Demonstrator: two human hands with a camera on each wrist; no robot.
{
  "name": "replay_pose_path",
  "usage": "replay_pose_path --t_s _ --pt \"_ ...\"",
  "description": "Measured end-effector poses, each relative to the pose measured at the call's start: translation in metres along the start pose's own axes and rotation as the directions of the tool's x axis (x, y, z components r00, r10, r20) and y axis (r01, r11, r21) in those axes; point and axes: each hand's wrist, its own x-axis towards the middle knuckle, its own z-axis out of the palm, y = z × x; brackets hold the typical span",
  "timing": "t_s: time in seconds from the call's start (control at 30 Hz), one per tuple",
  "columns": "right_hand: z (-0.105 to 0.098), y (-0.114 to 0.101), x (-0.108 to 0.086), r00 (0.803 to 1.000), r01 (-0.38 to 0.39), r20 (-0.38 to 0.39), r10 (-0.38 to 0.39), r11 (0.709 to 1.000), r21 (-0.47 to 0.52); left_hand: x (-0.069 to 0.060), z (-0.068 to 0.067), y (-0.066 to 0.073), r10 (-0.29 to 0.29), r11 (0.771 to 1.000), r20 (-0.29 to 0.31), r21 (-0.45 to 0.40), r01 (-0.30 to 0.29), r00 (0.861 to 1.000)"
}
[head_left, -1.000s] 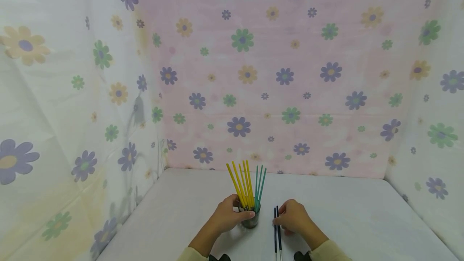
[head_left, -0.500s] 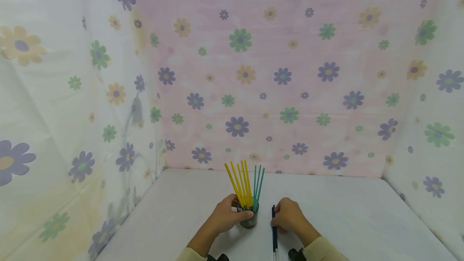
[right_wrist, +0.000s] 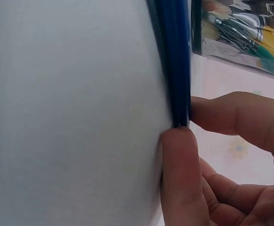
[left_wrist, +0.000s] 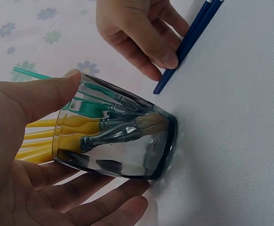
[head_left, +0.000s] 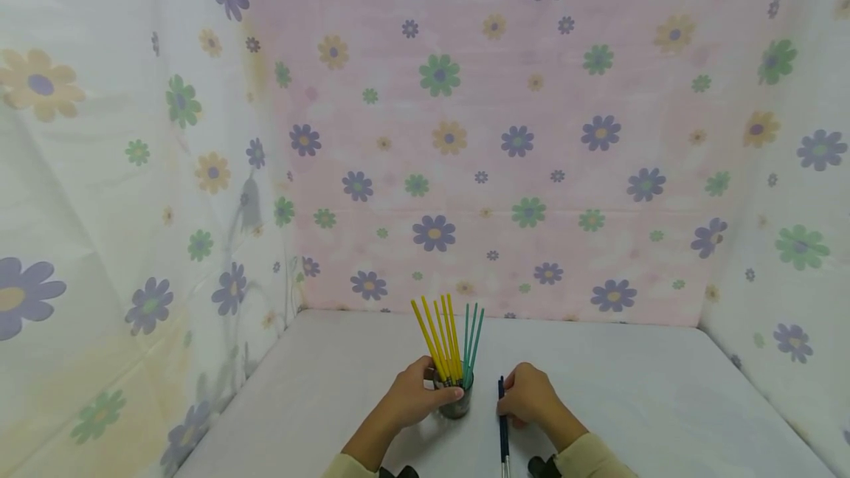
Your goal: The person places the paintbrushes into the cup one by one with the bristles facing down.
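Observation:
A clear glass [head_left: 456, 409] stands upright on the table, holding several yellow-handled paintbrushes [head_left: 446, 338] and several teal-handled ones [head_left: 474, 341], bristles down. My left hand [head_left: 412, 395] grips this glass near the rim; in the left wrist view the thumb lies across one side and the fingers are around the other. To the right, two dark blue paintbrushes [head_left: 503, 434] lie side by side on the table, touching each other. My right hand [head_left: 531, 397] pinches them near their handle ends between thumb and finger, as the right wrist view shows. Their lower ends leave the head view at the bottom.
White cloth covers the table [head_left: 637, 397]. Flower-printed curtains [head_left: 518, 212] enclose it at the back and on both sides. Dark wrist camera parts [head_left: 544, 466] show beneath both wrists at the lower edge.
The two blue brushes lay slightly apart a second ago and are now together, with my right hand shifted a little left. My left hand stays on the glass.

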Motion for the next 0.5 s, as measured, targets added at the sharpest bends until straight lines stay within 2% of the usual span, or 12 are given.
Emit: replay_pose_path --t_s 0.27,0.5 --pt "0.0013 -0.0003 0.0011 1.0 -0.003 -0.004 0.003 1.0 0.015 -0.0009 -0.0007 0.0006 0.014 1.0 0.001 0.0 -0.014 1.0" --pt "0.0027 -0.001 0.0001 1.0 -0.028 -0.009 0.029 0.996 0.083 -0.0017 -0.0012 0.0007 0.013 1.0 0.002 0.002 -0.013 1.0"
